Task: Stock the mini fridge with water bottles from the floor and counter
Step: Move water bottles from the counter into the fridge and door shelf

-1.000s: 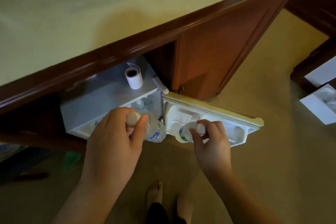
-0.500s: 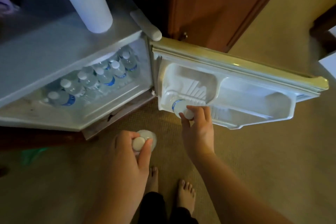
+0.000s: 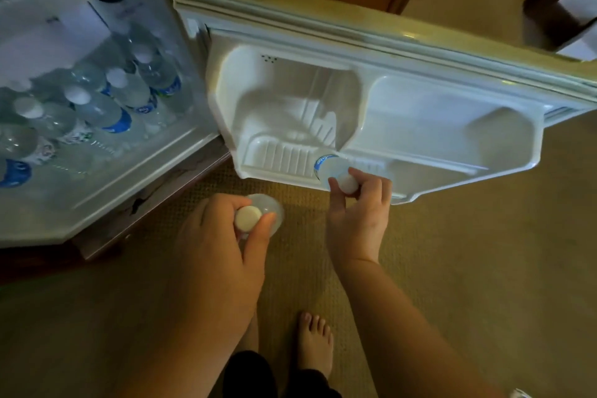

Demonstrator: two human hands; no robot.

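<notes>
My right hand (image 3: 358,213) pinches the cap of a water bottle (image 3: 329,168) whose base sits in the door shelf (image 3: 284,158), at the shelf's middle. My left hand (image 3: 223,236) grips a second bottle (image 3: 266,210) by its cap, hanging over the carpet just below that shelf. I judge I'm seating the first; next, let go and lift the second in beside it.

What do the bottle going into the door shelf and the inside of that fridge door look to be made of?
The bottle looks like clear thin plastic: see-through body, blue-and-white label, matte white cap. The door liner looks like moulded white plastic with a slight gloss: rounded pockets, ribbed shelf floor, soft highlights. The right hand grips the bottle at the cap.
</notes>
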